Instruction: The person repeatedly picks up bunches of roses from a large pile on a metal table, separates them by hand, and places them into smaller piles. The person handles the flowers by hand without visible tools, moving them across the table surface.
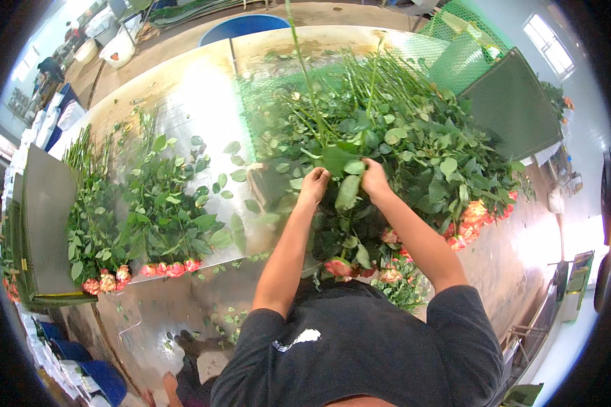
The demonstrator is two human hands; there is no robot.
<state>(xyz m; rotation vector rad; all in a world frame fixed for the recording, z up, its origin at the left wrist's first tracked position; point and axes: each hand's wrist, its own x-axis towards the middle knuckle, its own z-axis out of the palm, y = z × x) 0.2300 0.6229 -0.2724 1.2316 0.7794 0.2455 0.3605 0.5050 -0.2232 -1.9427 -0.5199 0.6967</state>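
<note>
Leafy rose stems (313,91) stand up from between my two hands, one reaching the top of the view. My left hand (314,186) has its fingers pinched at the left edge of the leaves. On the other side, my right hand (376,179) closes on the leafy stem, its fingertips partly hidden by a broad leaf (339,160). Pink and cream rose blooms (339,267) hang near my shirt, below the hands. A large heap of cut roses (417,122) lies behind and to the right, stems pointing away and blooms towards me.
Smaller rose bunches (168,213) lie on the left of the metal table (198,102), beside an upright grey board (51,219). Green mesh (249,102) runs under the heap. A dark panel (514,107) stands at right. A blue tub (244,28) is beyond the far edge.
</note>
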